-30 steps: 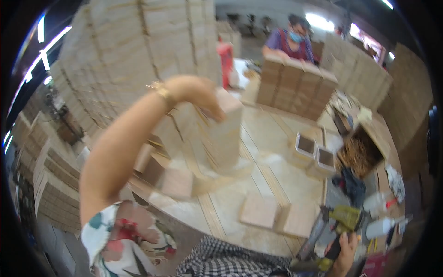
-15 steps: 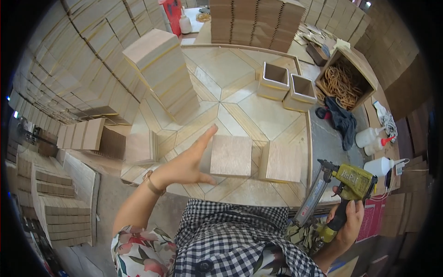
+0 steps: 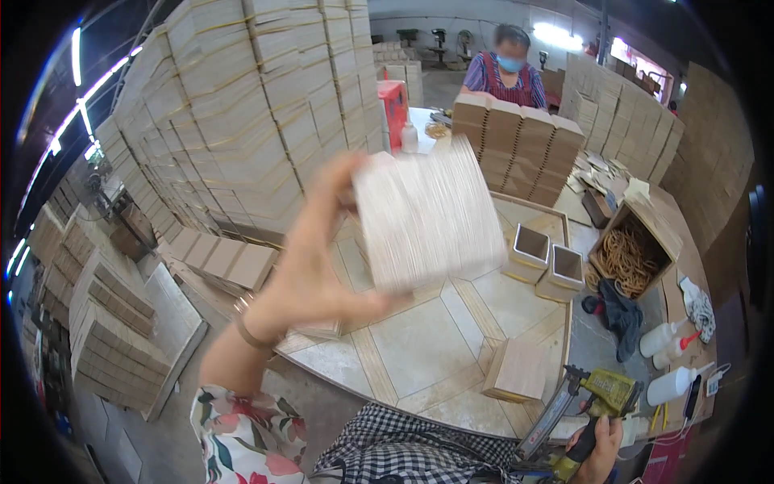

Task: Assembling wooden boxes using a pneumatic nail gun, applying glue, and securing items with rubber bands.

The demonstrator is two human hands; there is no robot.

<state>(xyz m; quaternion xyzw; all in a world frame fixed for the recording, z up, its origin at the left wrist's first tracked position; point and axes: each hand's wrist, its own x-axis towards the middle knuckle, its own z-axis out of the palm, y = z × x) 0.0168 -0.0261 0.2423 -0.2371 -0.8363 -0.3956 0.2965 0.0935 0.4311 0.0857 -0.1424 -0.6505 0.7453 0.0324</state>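
Pale square wooden box (image 3: pixel 431 218) mid-frame is motion-blurred; we can't see its far side. Bare left hand (image 3: pixel 302 282) blurred too. Black-and-white checked cloth garment (image 3: pixel 395 448) gets cut off at lower edge.

Glaring tubes (image 3: pixel 558 36), motion-blurred block (image 3: pixel 431 218), dark corners

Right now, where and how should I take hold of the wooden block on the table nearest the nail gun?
Best, I think, across two opposite flat sides near the top, coming from above and the left: the wooden block is squared and flat-sided, nothing lies on it, and the nail gun is just to its right.
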